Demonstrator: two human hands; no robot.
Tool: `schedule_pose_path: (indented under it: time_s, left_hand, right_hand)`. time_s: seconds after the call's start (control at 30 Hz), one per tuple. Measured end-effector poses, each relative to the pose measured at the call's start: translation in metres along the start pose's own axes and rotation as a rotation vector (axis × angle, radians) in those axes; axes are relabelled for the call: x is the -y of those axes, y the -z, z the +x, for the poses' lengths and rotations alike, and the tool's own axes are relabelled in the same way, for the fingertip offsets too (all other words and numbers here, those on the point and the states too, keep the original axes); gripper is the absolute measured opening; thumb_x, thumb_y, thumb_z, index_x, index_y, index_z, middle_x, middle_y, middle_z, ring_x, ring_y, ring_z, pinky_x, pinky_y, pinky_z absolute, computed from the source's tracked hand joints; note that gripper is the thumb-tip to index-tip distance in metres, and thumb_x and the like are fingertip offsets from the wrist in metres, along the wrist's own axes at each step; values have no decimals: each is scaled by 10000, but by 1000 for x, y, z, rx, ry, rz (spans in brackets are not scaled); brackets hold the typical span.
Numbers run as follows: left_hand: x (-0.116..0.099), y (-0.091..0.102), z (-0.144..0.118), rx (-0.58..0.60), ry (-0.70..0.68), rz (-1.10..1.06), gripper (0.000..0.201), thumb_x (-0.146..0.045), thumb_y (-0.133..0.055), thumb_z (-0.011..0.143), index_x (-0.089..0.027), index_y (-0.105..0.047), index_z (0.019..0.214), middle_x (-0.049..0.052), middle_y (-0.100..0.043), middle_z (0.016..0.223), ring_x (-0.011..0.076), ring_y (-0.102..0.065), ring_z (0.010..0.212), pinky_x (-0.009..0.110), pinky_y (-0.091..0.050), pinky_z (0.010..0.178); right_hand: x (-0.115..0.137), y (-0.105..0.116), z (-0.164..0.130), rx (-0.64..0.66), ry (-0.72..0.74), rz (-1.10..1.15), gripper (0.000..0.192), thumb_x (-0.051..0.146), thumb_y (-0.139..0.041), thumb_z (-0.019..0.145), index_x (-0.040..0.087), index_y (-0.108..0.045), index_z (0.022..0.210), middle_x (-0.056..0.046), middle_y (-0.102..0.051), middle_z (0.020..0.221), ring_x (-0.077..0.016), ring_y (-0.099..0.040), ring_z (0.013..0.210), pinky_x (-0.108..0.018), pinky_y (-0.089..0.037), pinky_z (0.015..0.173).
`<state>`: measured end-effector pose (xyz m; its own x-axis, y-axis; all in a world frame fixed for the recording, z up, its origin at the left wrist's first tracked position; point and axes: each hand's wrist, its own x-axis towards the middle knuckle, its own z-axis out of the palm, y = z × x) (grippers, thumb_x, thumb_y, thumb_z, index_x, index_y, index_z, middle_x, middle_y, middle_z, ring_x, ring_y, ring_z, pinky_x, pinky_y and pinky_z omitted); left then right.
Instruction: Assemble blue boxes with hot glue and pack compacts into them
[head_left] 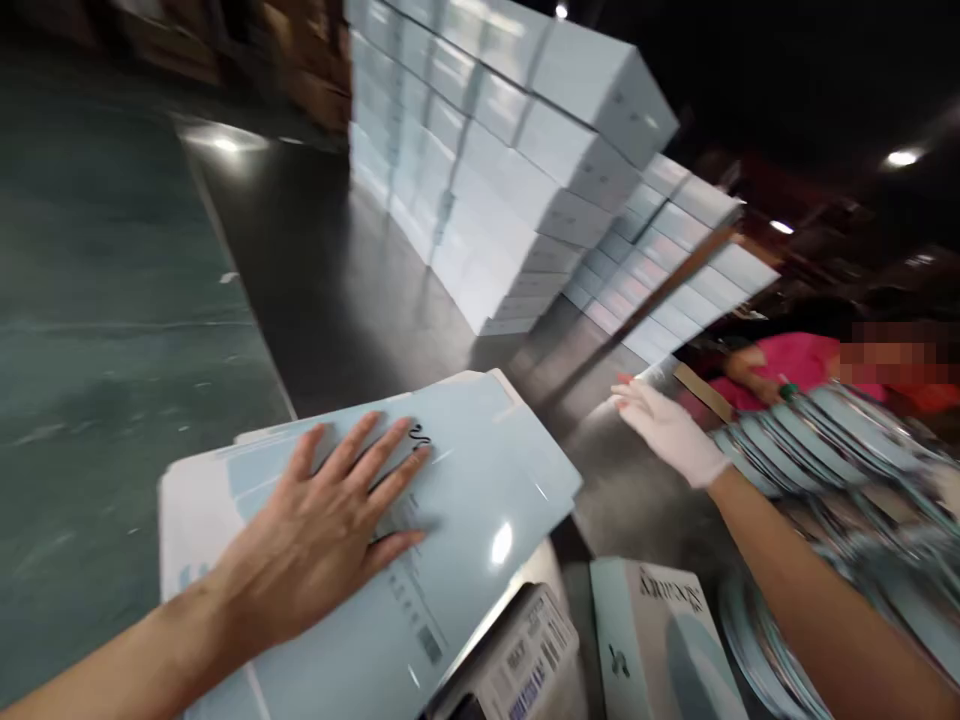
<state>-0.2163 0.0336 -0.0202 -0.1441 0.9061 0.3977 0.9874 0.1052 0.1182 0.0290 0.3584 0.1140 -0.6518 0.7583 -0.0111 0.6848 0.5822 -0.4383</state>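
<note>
My bare left hand (330, 520) lies flat, fingers spread, on top of a stack of flat pale blue carton blanks (480, 480) at the front left. My right hand (667, 425), in a white glove, reaches forward over the dark table (352, 290) with its fingers extended and nothing in it. To its right lies a fanned pile of flat blue sheets (817, 430), close to the gloved wrist.
Tall stacks of light blue boxes (525, 150) stand at the back of the table, with a lower stack (675, 260) to their right. A made-up box (660, 640) and a labelled white box (525, 660) sit at the front. A person in pink (795, 365) works at the right.
</note>
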Motion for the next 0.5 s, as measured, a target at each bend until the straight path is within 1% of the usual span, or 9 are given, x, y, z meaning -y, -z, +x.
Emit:
schedule_pose_path:
  time_s: [0.07, 0.1, 0.13, 0.2, 0.23, 0.27, 0.33, 0.4, 0.5]
  left_hand:
    - [2, 1, 0, -19, -33, -7, 679, -563, -220, 1053, -147, -516, 1500, 240, -441, 1605, 495, -317, 1505, 756, -246, 1139]
    - [3, 2, 1, -25, -49, 2, 677, -538, -183, 1064, -133, -515, 1493, 252, -447, 1597, 501, -324, 1500, 752, -265, 1127]
    - [3, 4, 2, -28, -64, 17, 678, -518, -153, 1070, -124, -516, 1486, 259, -455, 1588, 505, -336, 1493, 745, -290, 1112]
    - [3, 7, 2, -30, -91, 56, 675, -490, -135, 1076, -108, -531, 1469, 269, -477, 1569, 510, -374, 1471, 727, -337, 1081]
    - [3, 8, 2, -31, -102, 77, 660, -477, -158, 1076, -100, -544, 1457, 272, -494, 1555, 512, -400, 1455, 715, -358, 1067]
    - [4, 9, 2, -32, -112, 97, 636, -465, -199, 1075, -92, -559, 1445, 275, -511, 1541, 513, -427, 1438, 703, -379, 1052]
    - [7, 7, 3, -35, -129, 136, 575, -424, -279, 1068, -89, -588, 1418, 271, -546, 1513, 507, -479, 1403, 678, -422, 1018]
    - [10, 5, 5, -29, -140, 147, 530, -379, -305, 1062, -103, -599, 1405, 250, -577, 1493, 483, -514, 1383, 648, -460, 993]
    - [12, 3, 14, -25, -54, 152, 516, -425, -319, 1052, -145, -607, 1375, 223, -644, 1425, 417, -625, 1285, 583, -529, 939]
  right_hand:
    - [-4, 16, -98, 26, -29, -38, 666, 412, -676, 837, 234, -534, 1463, -87, -584, 1496, -295, -526, 1399, -499, -360, 1221]
    - [-5, 18, -145, 47, -44, -69, 724, 389, -718, 779, 228, -548, 1464, -89, -541, 1538, -317, -472, 1444, -512, -311, 1245]
    - [-7, 18, -188, 99, -63, -136, 773, 400, -721, 763, 216, -530, 1489, -101, -495, 1574, -334, -425, 1475, -534, -280, 1254]
    - [-12, 7, -257, 222, -142, -232, 892, 434, -739, 748, 195, -444, 1554, -124, -366, 1650, -366, -284, 1543, -573, -230, 1261]
    - [-15, -2, -282, 283, -184, -275, 959, 447, -762, 724, 181, -406, 1574, -136, -312, 1673, -385, -216, 1562, -588, -215, 1260]
    - [-19, -12, -300, 332, -221, -306, 1001, 436, -787, 693, 174, -397, 1577, -142, -263, 1689, -404, -159, 1570, -600, -208, 1257]
    - [-24, -36, -320, 355, -255, -347, 950, 369, -786, 683, 188, -447, 1552, -135, -227, 1702, -424, -130, 1570, -600, -230, 1247]
    - [-27, -59, -320, 268, -257, -363, 797, 286, -711, 757, 233, -498, 1523, -103, -249, 1703, -411, -186, 1562, -580, -267, 1235]
    - [-29, -84, -297, 56, -269, -377, 642, 269, -616, 875, 272, -512, 1509, -82, -315, 1685, -389, -296, 1515, -545, -317, 1209]
